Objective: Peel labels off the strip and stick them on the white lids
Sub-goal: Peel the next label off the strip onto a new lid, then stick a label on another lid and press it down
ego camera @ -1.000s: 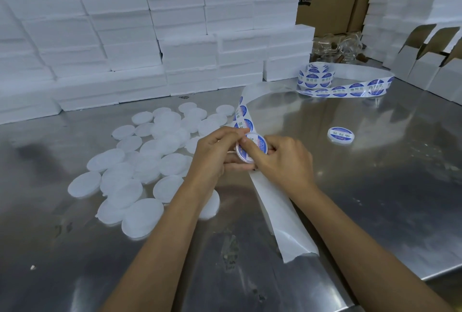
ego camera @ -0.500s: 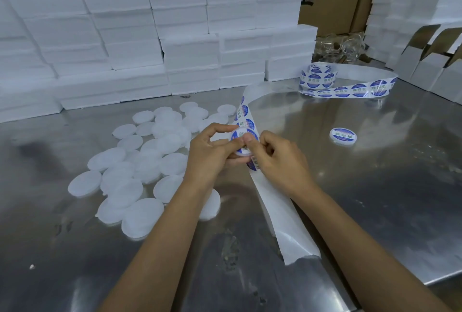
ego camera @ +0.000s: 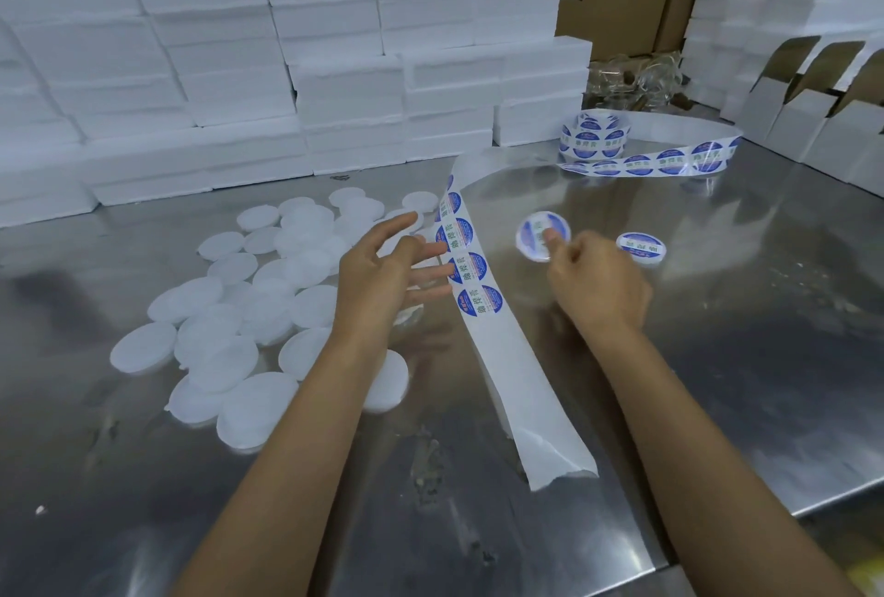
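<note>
Could knock the loose label strip [ego camera: 483,309] off the near table [ego camera: 717,405] edge or crease a label, with left hand [ego camera: 382,271] spread wide by the plain white lids [ego camera: 248,309], right hand [ego camera: 593,280] pinching a labelled lid [ego camera: 531,232], folded boxes [ego camera: 808,118] at the far right corner gaping, insides unseen.

Bright, even light, seemingly from overhead, throws pale glare patches across the steel counter [ego camera: 717,309], strongest toward its far right corner. Wide-angle distortion bends the stacked white blocks [ego camera: 191,70] at the frame edges. The left hand [ego camera: 382,271] is slightly motion-blurred.
</note>
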Motion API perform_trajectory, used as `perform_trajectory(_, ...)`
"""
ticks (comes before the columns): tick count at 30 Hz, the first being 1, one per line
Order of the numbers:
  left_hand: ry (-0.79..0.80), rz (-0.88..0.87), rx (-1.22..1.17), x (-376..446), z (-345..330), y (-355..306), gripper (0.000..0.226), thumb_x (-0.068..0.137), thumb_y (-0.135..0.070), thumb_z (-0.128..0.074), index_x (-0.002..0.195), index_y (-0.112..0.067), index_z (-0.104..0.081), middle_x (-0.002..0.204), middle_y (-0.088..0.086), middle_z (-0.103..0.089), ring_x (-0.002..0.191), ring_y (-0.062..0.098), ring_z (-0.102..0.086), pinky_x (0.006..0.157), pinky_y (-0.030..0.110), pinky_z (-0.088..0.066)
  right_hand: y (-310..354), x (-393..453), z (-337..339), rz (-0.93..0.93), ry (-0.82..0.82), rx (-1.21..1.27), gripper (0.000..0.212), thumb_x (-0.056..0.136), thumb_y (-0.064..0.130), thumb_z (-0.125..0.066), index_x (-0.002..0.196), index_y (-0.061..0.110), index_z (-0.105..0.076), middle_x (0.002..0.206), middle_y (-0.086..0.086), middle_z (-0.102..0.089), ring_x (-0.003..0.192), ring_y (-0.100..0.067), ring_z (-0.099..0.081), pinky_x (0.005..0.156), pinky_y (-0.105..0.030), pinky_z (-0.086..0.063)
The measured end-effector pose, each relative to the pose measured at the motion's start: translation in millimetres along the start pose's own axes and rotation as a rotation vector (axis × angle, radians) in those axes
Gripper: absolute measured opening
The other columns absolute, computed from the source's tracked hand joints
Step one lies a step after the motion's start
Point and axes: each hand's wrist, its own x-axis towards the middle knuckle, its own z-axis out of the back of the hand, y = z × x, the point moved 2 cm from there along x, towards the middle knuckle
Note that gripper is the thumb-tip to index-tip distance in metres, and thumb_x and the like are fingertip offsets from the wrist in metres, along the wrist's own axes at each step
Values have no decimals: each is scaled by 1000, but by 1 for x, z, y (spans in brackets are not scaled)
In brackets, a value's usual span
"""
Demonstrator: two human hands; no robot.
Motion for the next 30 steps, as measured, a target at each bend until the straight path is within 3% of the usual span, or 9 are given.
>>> perform_trajectory(6,-115,-37,76,6,13,-4,26,100,-8,-46,120,-14,-62,91,11,-77,72,28,-76,57,29,-60,-34,14,15,-202,-107,-155,37,97,38,-47,101,6,-65,107,-21,-66,100,-41,-62,72,-36,-33)
perform_trajectory(9,-206,-58,88,10,24,-7,27,99,-4,-43,117,-12,-63,91,13,-76,71,27,-76,55,27,-58,-35,14,19,-230,-123,-129,34,96,35,-48,100,7,-67,105,-19,-67,98,-40,-62,72,-35,-34)
perform_trajectory(13,-303,-84,205,16,40,-11,22,97,-5,-47,108,-12,-65,90,9,-74,81,28,-73,64,29,-60,-5,-1,16,13,-115,59,23,94,37,-51,85,17,-58,81,-5,-65,86,-35,-61,70,-34,-39)
perform_trajectory(17,-236,-128,856,21,45,-3,9,93,-27,-62,94,-20,-68,94,0,-69,103,27,-63,84,32,-49,30,-26,-2,329,2,153,18,90,32,-55,79,17,-55,75,2,-63,79,-22,-56,63,-35,-45)
perform_trajectory(20,-130,-104,1163,17,38,7,41,86,-52,-70,108,-18,-69,107,5,-58,119,27,-45,91,36,-42,39,-34,-12,417,116,207,14,89,30,-57,80,19,-56,77,7,-59,83,-16,-50,64,-32,-40)
perform_trajectory(25,-93,-94,1229,15,33,11,54,84,-52,-72,124,-16,-63,117,9,-56,124,26,-39,88,32,-38,44,-41,-15,512,233,274,3,87,19,-59,88,20,-61,91,6,-63,89,-15,-49,82,-34,-44)
perform_trajectory(30,-100,-149,1157,15,29,8,47,82,-41,-78,120,-16,-64,118,7,-59,121,24,-44,86,31,-38,47,-46,-17,507,260,322,7,86,22,-65,93,20,-63,96,6,-65,91,-17,-51,85,-33,-43)
